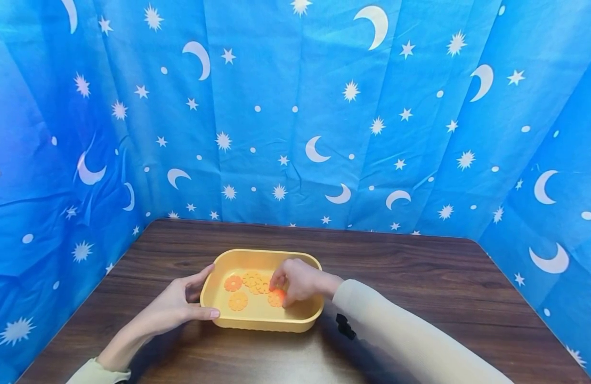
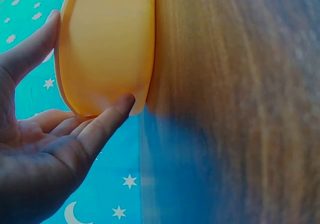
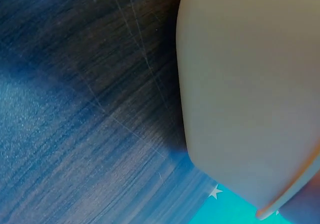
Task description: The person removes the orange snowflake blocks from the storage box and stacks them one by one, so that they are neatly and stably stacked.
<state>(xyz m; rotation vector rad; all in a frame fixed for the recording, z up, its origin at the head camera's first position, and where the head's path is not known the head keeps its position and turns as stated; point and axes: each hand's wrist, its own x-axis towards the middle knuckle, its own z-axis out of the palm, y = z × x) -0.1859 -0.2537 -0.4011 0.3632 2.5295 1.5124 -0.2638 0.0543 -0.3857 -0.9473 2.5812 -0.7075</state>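
Observation:
A yellow rectangular tray (image 1: 257, 324) with rounded corners stands on the table. My left hand (image 1: 172, 304) grips its left end, thumb at the near corner and fingers at the far-left rim. The left wrist view shows this hand (image 2: 60, 144) spread around the tray's end wall (image 2: 110, 39). Inside lie several thin flower-shaped discs: an orange disc (image 1: 233, 283), a lighter disc (image 1: 237, 302) and an overlapping cluster. My right hand (image 1: 300, 280) reaches in over the right rim and pinches an orange flower-shaped disc (image 1: 277, 298), partly hidden by its fingers.
The dark wood-grain table (image 1: 396, 266) extends around the tray. A blue cloth (image 1: 295, 106) with white moons and stars hangs behind and at both sides. In the right wrist view, the tray's outer wall (image 3: 245, 84) fills the right half.

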